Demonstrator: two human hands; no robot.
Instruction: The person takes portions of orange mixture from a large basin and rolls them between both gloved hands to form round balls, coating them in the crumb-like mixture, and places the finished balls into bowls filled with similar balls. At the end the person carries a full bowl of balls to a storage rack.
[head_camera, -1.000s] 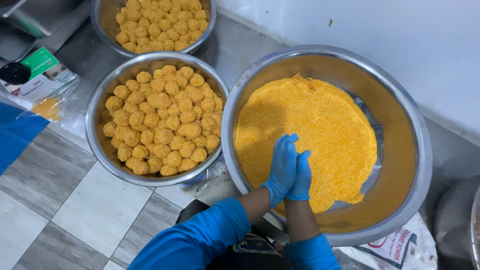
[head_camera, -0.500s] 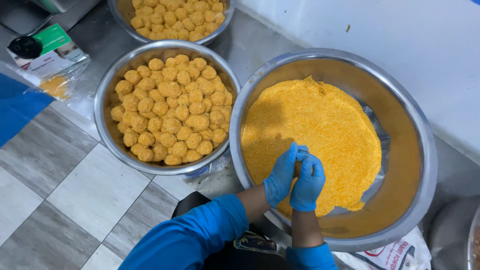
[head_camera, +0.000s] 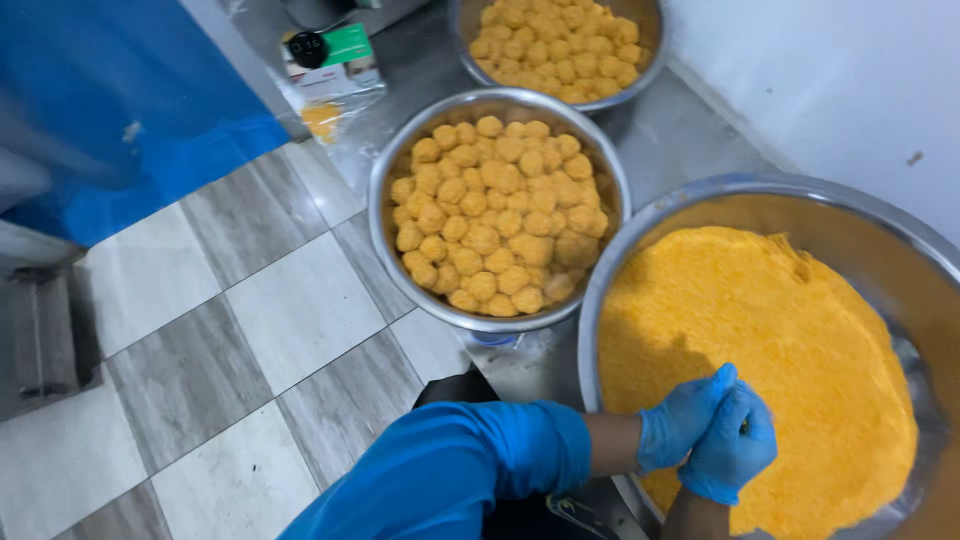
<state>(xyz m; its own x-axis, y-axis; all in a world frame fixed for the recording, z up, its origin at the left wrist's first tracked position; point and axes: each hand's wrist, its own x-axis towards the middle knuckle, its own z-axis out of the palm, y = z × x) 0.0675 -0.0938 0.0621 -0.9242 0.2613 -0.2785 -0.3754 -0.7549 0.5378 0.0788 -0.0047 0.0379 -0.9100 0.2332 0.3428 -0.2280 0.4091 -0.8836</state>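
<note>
Tiled floor (head_camera: 300, 310); gloved hands (head_camera: 710, 440) clasped, grip contents hidden, over orange crumb basin (head_camera: 760, 190).

We see both hands in blue gloves, pressed together low right in the view. Our left hand (head_camera: 683, 418) comes in from the left, fingers curled and cupped against the right. Our right hand (head_camera: 733, 450) rises from the bottom edge, fingers folded over the left, palms closed on each other. Whether anything sits between them, we cannot tell. Left forearm bare from glove cuff to a blue sleeve (head_camera: 450, 478), elbow bent. Right forearm bare, mostly cut off.
</note>
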